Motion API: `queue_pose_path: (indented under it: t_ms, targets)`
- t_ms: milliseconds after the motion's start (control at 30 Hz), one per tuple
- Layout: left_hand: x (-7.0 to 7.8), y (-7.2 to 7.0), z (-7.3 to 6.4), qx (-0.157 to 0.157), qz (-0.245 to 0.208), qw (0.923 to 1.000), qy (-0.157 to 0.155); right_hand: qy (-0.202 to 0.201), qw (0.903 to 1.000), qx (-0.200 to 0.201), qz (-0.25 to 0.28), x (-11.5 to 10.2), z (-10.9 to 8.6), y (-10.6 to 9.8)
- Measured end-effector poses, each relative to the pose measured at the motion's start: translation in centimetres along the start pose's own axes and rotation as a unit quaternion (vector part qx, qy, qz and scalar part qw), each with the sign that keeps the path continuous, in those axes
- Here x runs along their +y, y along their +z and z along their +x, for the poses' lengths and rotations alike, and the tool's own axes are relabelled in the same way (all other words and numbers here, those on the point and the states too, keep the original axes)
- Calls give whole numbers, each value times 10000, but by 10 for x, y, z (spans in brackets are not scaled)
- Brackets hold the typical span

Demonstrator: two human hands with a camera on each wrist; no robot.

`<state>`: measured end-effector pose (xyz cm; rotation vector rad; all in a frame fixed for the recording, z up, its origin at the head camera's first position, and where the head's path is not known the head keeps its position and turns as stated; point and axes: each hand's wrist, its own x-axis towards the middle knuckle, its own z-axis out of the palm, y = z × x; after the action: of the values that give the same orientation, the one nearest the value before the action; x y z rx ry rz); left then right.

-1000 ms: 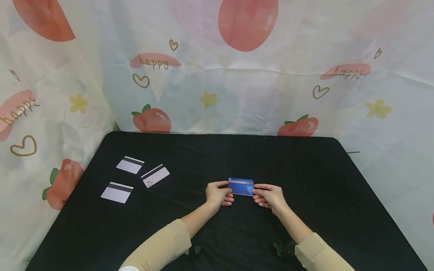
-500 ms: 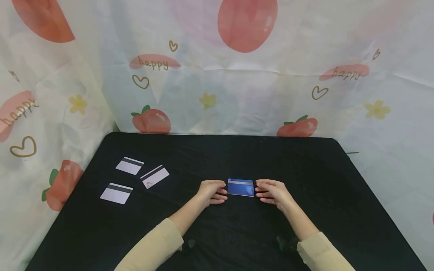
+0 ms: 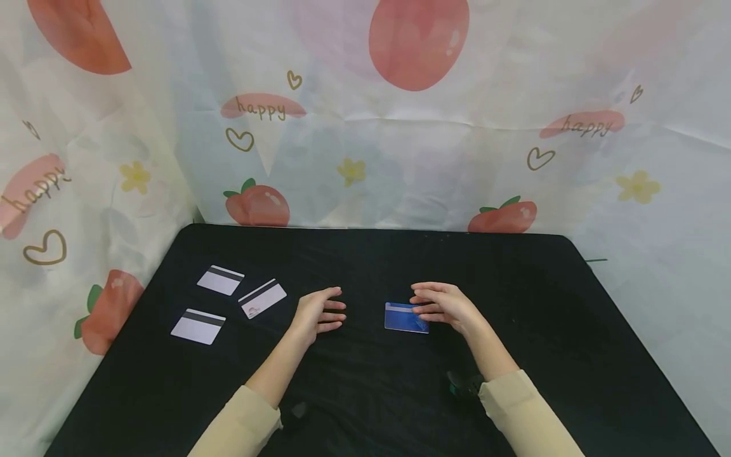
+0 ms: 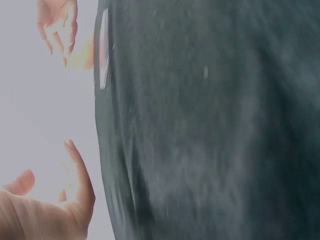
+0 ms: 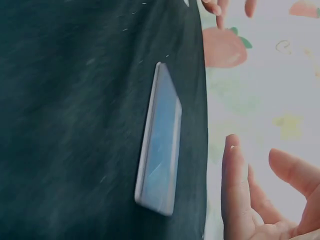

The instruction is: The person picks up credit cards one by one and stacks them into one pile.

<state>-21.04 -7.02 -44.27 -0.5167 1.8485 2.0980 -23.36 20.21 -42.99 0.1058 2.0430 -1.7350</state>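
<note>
A blue card (image 3: 400, 322) with a pale stripe lies flat near the middle of the black table; the right wrist view shows the blue card (image 5: 162, 145) low and edge-on. Above its right end hovers my right hand (image 3: 448, 306), fingers loosely bent and holding nothing. My left hand (image 3: 316, 315) is raised over the cloth to the left of the blue card, its fingers apart and nothing in them. Closest to that hand is a tilted white card (image 3: 264, 299) with a dark stripe. Two more striped cards, a rear one (image 3: 219, 281) and a front one (image 3: 197, 328), lie farther left.
Black cloth (image 3: 514, 285) covers the table, whose rounded far corners show. A pale curtain (image 3: 411, 158) printed with fruit and hearts stands behind it and along the left side.
Both hands have let go of the blue card. My left hand has moved left toward the white cards, while my right hand has risen over the blue card's right end.
</note>
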Motion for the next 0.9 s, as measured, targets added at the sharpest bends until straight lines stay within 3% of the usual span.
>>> queue_pose_path:
  t_ms: [533, 900]
  targets:
    - [5, -70, -8, 572, -1079, 9924, 163, -79, 9989, -440, 130, -31, 36, 46]
    - [6, -106, -22, 770, -1584, 9843, 120, -127, 9966, -807, 110, -45, 60, 86]
